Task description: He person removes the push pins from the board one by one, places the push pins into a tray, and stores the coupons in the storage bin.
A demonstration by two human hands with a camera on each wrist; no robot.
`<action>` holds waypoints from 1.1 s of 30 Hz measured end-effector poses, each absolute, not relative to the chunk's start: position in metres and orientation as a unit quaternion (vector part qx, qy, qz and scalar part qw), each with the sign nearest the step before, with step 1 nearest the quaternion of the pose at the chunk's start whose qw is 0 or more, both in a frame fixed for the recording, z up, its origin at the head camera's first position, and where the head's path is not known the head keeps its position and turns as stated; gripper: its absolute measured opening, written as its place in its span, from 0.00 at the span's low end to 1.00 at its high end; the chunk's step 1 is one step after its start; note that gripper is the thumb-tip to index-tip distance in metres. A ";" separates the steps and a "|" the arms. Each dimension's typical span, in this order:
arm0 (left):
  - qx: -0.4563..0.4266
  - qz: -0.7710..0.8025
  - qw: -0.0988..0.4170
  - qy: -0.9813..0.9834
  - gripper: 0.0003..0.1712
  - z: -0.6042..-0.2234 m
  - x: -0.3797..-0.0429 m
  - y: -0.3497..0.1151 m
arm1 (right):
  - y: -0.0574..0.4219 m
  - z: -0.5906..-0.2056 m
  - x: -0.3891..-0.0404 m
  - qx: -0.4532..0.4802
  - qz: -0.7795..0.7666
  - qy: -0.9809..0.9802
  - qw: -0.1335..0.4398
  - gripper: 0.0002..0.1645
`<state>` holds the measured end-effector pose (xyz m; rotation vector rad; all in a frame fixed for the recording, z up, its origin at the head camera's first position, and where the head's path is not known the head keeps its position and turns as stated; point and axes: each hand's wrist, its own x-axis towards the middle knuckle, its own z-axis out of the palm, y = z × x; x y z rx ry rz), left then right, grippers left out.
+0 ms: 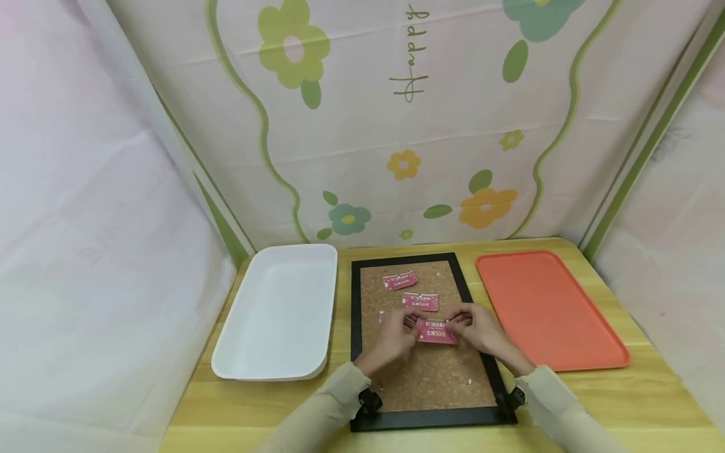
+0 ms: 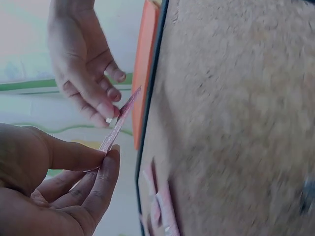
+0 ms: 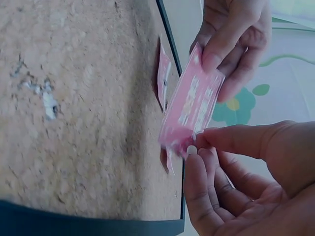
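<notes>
Card [image 1: 436, 333], pink w/ white + yellow print, is held over corkboard [image 1: 425, 390], abt mid-board, betw. both hands. L end is pinched by L hand [image 1: 393, 333], thumb on one face, fingers on the other, per L wrist view. R end is gripped at its corner by R hand [image 1: 480, 328], thumb + index tips brought together there; small pale bit is seen at those tips, pin or nail can't be told. Card is seen nr edge-on and tilted in L wrist view, apparently raised off cork; printed face is shown in R wrist view.

3 more pink pcs. are seen on board: upper card [image 1: 399, 280], slanted, R end higher; mid card [image 1: 420, 302], lower and to R, just above held one; third card [image 1: 381, 316], mostly hidden by L hand. Small pale spot is noted at top edge of upper + mid.

White bits [image 1: 469, 382] are seen on cork, lower R. Board is edged by black frame [image 1: 430, 418], crossed by both forearms. White tray [image 1: 277, 314] is set L of board, red tray [image 1: 555, 314] R of it, all on wood table [image 1: 651, 390]. Pale sleeves [image 1: 325, 402] are worn, dark band [image 1: 370, 400] at L wrist, another at R. Backdrop [image 1: 351, 138] is printed w/ flowers + "Happy", turned sideways.
</notes>
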<state>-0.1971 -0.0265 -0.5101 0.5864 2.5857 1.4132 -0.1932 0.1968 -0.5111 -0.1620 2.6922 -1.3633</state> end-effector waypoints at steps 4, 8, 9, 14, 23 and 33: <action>0.198 0.469 0.065 0.859 0.13 -0.502 -0.201 -0.039 | 0.202 -0.507 -0.196 -0.064 -0.431 0.899 0.032 0.05; 0.197 0.478 0.057 0.854 0.13 -0.491 -0.203 -0.051 | 0.209 -0.502 -0.196 -0.065 -0.422 0.904 0.021 0.07; 0.197 0.476 0.050 0.856 0.13 -0.487 -0.204 -0.054 | 0.211 -0.500 -0.197 -0.064 -0.425 0.903 0.022 0.08; 0.203 0.451 0.014 0.869 0.13 -0.473 -0.208 -0.070 | 0.220 -0.494 -0.198 -0.051 -0.449 0.892 0.030 0.11; 0.202 0.452 -0.024 0.869 0.13 -0.457 -0.222 -0.104 | 0.236 -0.484 -0.197 -0.029 -0.450 0.892 0.032 0.13; 0.137 0.449 -0.039 0.882 0.13 -0.446 -0.237 -0.143 | 0.257 -0.487 -0.199 -0.019 -0.423 0.906 0.004 0.14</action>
